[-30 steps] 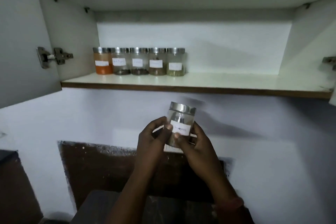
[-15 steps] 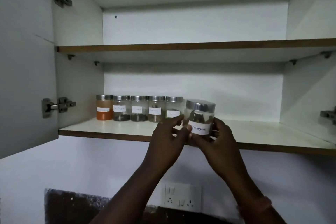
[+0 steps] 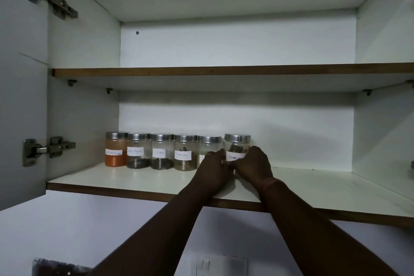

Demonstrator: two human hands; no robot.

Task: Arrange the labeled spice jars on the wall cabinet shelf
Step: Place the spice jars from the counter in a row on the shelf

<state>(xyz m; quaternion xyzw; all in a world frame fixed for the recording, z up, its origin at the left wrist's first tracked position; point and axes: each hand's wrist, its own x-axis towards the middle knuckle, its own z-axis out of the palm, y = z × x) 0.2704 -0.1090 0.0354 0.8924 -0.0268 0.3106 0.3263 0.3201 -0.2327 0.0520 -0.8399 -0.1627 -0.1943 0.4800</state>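
Observation:
A clear spice jar (image 3: 237,147) with a steel lid and a white label stands on the lower shelf (image 3: 134,180), at the right end of a row of jars. My left hand (image 3: 214,167) and my right hand (image 3: 255,163) both grip its lower part. To its left stand several similar labelled jars: an orange-filled jar (image 3: 115,149), then a jar of dark grains (image 3: 138,150), a third jar (image 3: 162,151), a fourth jar (image 3: 185,152) and a fifth jar (image 3: 209,144), partly hidden by my left hand.
The upper shelf (image 3: 224,70) holds nothing in sight. The cabinet door (image 3: 22,96) hangs open at the left on two steel hinges. The lower shelf stretches bare to the right of the held jar. A wall socket plate (image 3: 221,265) sits below.
Both hands carried the jar up from in front of the wall onto the lower shelf and back to the row's right end. The view tilted upward.

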